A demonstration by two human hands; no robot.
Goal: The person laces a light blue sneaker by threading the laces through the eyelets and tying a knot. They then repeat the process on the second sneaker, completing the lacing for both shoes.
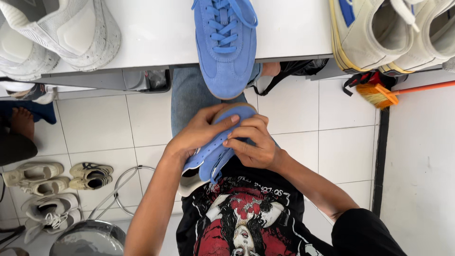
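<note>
I hold a blue suede sneaker (215,149) over my lap, toe pointing away from me. My left hand (199,130) wraps over its left side, fingers across the upper. Gripping the right side near the toe is my right hand (253,142), fingers curled on the suede. The matching blue sneaker (226,47) with blue laces lies on the white table (156,33), its toe hanging past the front edge just above my hands.
White speckled shoes (57,33) sit at the table's left, cream high-tops (393,33) at its right. Several pairs of shoes (57,185) lie on the tiled floor at left, beside a metal stool (90,237). An orange broom (384,94) lies at right. Another person's foot (21,122) shows far left.
</note>
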